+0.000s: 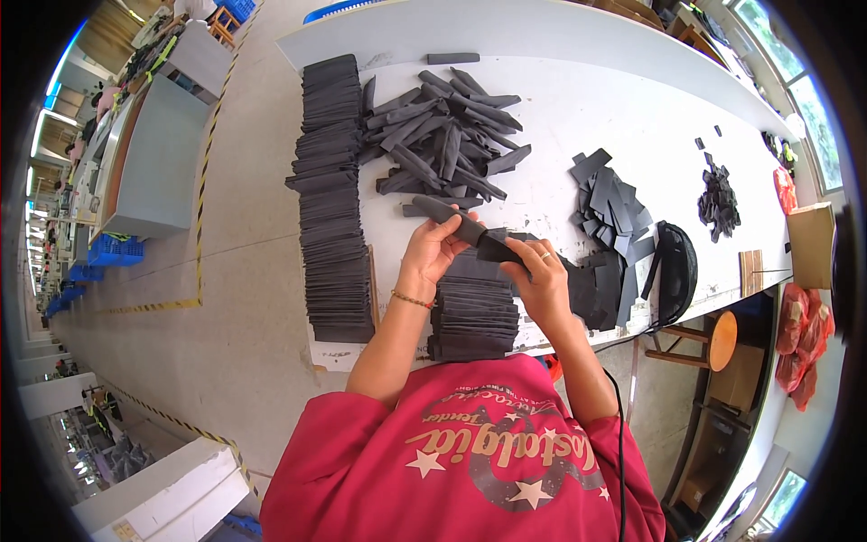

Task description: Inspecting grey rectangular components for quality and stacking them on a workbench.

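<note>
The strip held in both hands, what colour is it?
Dark grey, almost black strip, seen in the head view.

A pale concrete floor (244, 271) is marked by yellow-black tape (200, 208); blue crates (116, 250) are set beside a grey bench (158, 154); daylight is admitted through windows (804, 81); a round wooden stool (718, 341) is seen beneath the white surface (578, 117).

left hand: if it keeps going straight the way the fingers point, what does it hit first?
Probably the loose pile of dark strips. The left hand holds a dark strip and points up the table toward that pile; depth is unclear.
</note>
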Available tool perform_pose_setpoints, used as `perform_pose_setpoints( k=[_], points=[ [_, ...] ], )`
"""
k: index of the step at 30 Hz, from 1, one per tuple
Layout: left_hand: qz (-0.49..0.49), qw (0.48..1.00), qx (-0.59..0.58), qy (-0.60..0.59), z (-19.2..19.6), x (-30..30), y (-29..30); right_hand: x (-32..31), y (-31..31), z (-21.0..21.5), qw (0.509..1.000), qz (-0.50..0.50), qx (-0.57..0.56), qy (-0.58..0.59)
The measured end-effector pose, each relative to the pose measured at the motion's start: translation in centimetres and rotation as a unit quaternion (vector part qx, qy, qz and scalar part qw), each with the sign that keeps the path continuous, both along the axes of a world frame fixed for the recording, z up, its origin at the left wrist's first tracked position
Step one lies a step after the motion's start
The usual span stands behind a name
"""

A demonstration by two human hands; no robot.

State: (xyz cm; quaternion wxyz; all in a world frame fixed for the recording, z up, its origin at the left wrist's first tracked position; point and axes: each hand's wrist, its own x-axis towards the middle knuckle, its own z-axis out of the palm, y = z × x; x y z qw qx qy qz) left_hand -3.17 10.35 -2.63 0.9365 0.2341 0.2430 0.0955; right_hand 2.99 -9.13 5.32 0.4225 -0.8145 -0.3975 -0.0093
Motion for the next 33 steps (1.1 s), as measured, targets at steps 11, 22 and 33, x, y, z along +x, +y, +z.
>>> perform_pose_setpoints(
  k=[11, 22, 33],
  points=[
    [-0.025, 1.0, -0.001, -0.012, 1.9, 0.0, -0.9, 0.7, 0.5, -0.5, 0.989, 0.001, -0.015, -0.145],
    [0.025, 0.994, 0.015, -0.11, 3.4, 0.7, -4.3, -1.8, 3.6, -0.3, 0.995, 0.016, 0.033, -0.094],
    [0.055, 0.991, -0.006, -0.125, 2.5, 0.6, -5.8, -0.8, 2.6, -1.4, 0.994, 0.065, -0.008, -0.083]
  ],
)
